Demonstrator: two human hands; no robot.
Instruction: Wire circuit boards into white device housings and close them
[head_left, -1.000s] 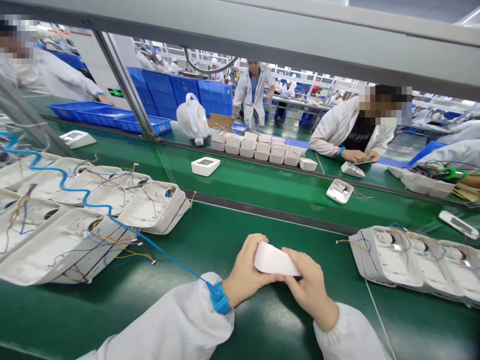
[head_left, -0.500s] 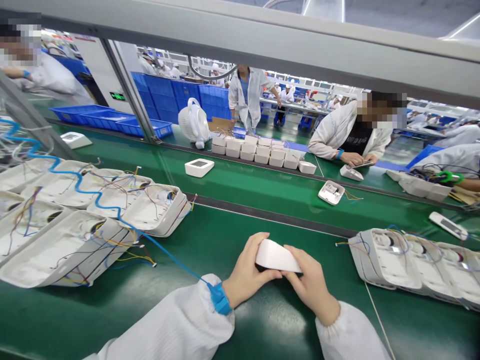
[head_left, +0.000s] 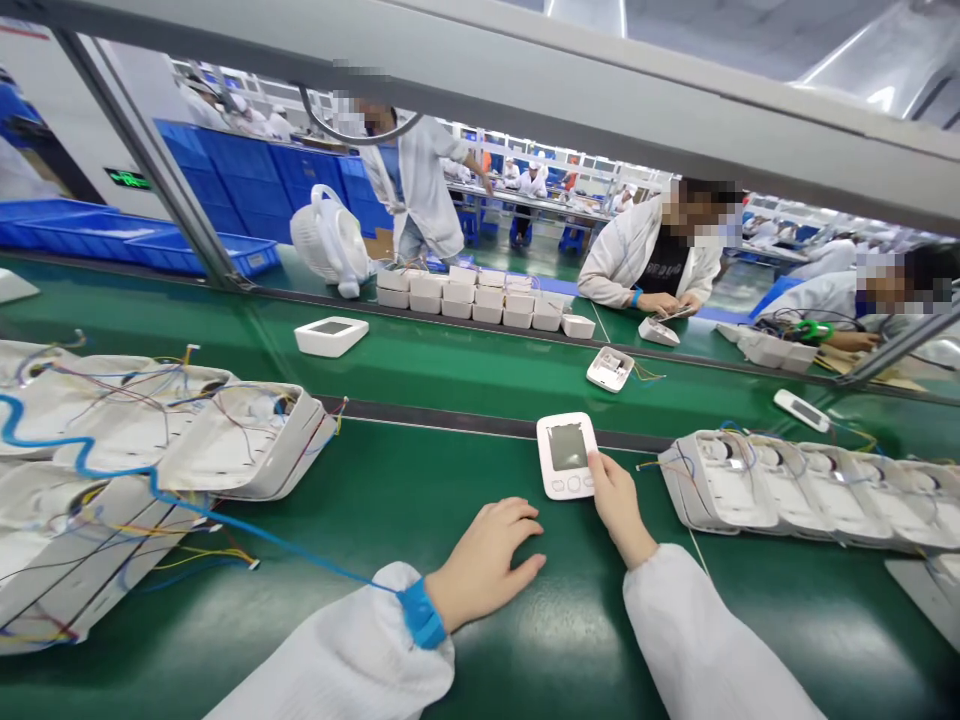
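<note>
My right hand (head_left: 616,500) grips the lower right side of a white handheld device with a grey screen and a row of round buttons, which looks like a blood pressure monitor (head_left: 568,452). Its screen side faces me. Over the green bench (head_left: 360,620) my left hand (head_left: 487,560) is open, fingers apart, with nothing in it and the device a little way beyond its fingertips. A blue wrist strap (head_left: 421,612) circles my left wrist, and its coiled cord runs off to the left.
Open white housings (head_left: 240,440) with loose wires are stacked at left; another row of housings (head_left: 742,490) stands at right. A green conveyor (head_left: 450,370) beyond carries a white monitor (head_left: 331,336) and an open casing (head_left: 610,369). A co-worker (head_left: 652,250) works across it.
The device has turned from its plain white side to its screen side and moved away from me. My left hand has let go of it. The view has swung right.
</note>
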